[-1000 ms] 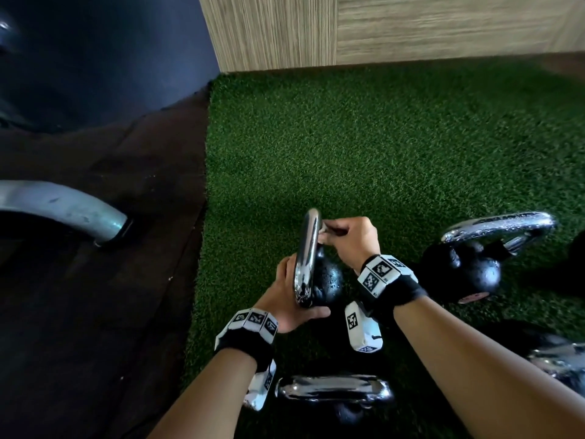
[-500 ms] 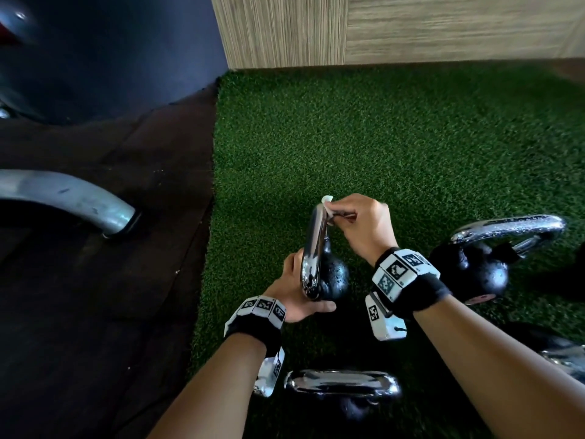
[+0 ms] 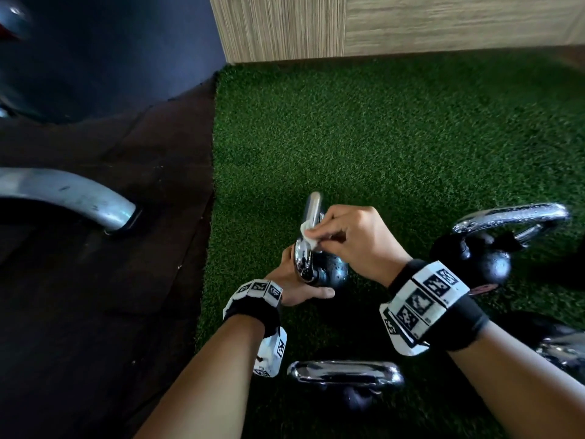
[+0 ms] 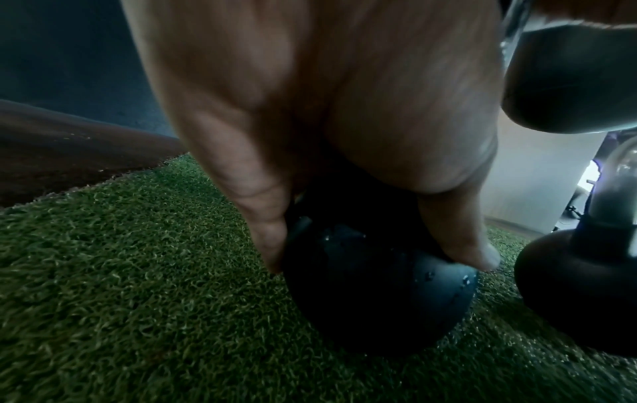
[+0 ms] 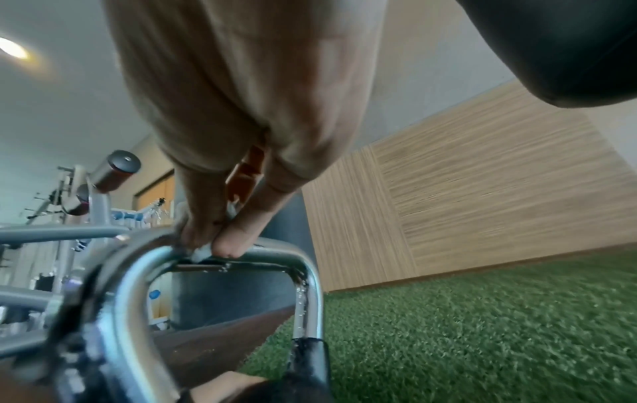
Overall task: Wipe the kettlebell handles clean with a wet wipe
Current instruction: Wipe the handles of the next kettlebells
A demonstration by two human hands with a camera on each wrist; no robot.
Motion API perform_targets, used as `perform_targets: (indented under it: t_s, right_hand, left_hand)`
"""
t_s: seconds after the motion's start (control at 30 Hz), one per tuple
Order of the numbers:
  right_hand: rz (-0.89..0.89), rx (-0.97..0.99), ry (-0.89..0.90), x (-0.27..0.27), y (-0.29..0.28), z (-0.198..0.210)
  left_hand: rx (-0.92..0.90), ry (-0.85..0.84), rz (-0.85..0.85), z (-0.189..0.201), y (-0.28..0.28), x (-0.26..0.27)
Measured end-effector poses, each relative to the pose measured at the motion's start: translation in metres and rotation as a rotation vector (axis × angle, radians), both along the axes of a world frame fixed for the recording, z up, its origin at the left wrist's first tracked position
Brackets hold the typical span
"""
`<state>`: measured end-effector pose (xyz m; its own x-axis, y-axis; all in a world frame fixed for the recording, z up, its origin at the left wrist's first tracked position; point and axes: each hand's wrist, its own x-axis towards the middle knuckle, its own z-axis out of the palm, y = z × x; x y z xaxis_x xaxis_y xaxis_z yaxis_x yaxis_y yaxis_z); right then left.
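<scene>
A small black kettlebell (image 3: 329, 272) stands on green artificial turf (image 3: 395, 144) just below the middle of the head view, its chrome handle (image 3: 308, 229) running up and away from the camera. A crumpled white wet wipe (image 3: 308, 234) lies against the right side of that handle, about halfway along it. The right hand (image 3: 354, 239) comes in from the lower right and pinches the wipe between thumb and curled fingers (image 3: 319, 231); in the right wrist view the fingertips (image 5: 226, 245) press the wad (image 5: 201, 252) onto the top bar of the handle (image 5: 220, 272), where water beads cling to the chrome. The left hand (image 3: 297, 285) sits low at the left of the kettlebell, its fingers and thumb curled round the wet black ball; the left wrist view shows the thumb (image 4: 461, 240) and a finger (image 4: 267, 234) clamped on either side of the ball (image 4: 372, 289), which rests on the turf (image 4: 120, 272).

A second kettlebell (image 3: 474, 258) stands well to the right in the head view, with its chrome handle (image 3: 512, 215) tipped over to the right. A third chrome handle (image 3: 345, 372) shows at the bottom centre, between the two forearms, and another is partly visible at the lower right edge (image 3: 566, 353). Both wrists wear black bands with white marker tags. Left of the turf lies dark flooring (image 3: 95, 280), with a curved grey metal tube (image 3: 69, 196) at the left edge. A wood-grain wall panel (image 3: 380, 23) closes the top of the frame.
</scene>
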<state>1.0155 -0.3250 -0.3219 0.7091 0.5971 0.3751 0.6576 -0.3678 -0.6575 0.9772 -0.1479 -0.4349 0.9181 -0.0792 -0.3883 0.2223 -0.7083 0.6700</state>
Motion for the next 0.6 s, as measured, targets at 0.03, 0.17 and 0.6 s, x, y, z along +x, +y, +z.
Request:
perform_targets:
  t_s: [0.03, 0.17, 0.6]
  right_hand:
    - [0.017, -0.001, 0.023, -0.004, 0.000, 0.000]
    - [-0.055, 0.055, 0.190, -0.002, 0.003, 0.002]
    - [-0.011, -0.075, 0.345, -0.001, 0.005, -0.019]
  left_hand:
    - [-0.007, 0.000, -0.016, -0.002, 0.001, 0.000]
    - [-0.029, 0.035, -0.030, -0.004, 0.003, 0.004]
    - [0.010, 0.014, -0.242, 0.011, 0.005, 0.008]
